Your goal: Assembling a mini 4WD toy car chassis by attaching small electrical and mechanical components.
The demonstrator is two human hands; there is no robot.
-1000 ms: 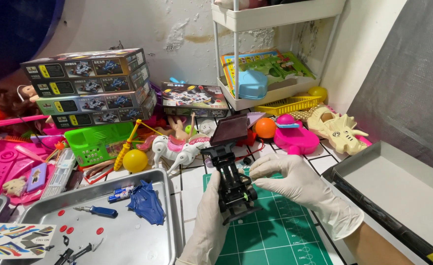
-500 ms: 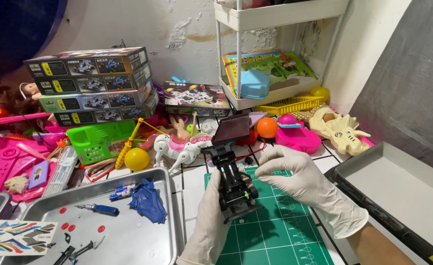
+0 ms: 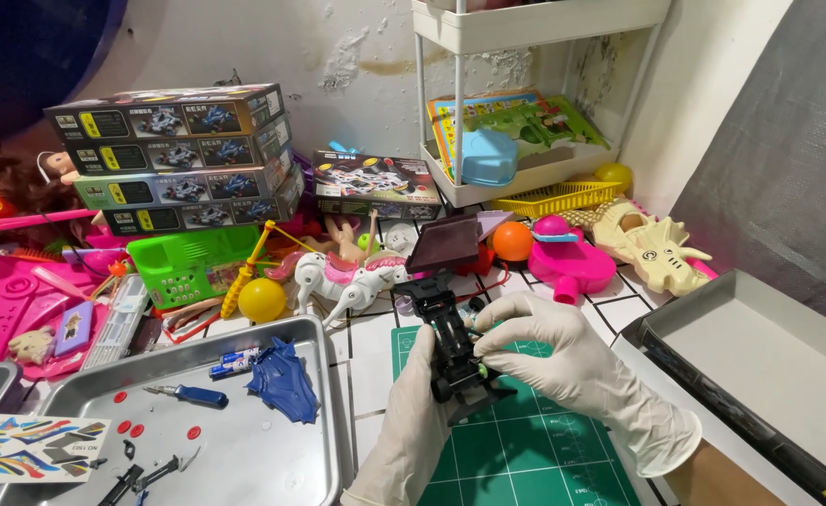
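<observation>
Both my hands wear white gloves. My left hand (image 3: 413, 417) grips a black toy car chassis (image 3: 450, 337) from the left side, holding it up above a green cutting mat (image 3: 525, 454). My right hand (image 3: 572, 365) rests against the chassis's right side, its fingertips pinching a small part near the middle of the car. The chassis points away from me, with black wheels showing at its near end.
A metal tray (image 3: 272, 459) at left holds a blue car body shell (image 3: 283, 379), a blue-handled screwdriver (image 3: 193, 395), small red parts and a sticker sheet (image 3: 33, 448). Stacked toy car boxes (image 3: 174, 155), a toy horse (image 3: 342, 279), balls, a white shelf cart (image 3: 525, 103) and a grey box lid (image 3: 759, 356) crowd the table.
The chassis and both hands stay in nearly the same place. My right fingers have shifted slightly along the chassis's right side.
</observation>
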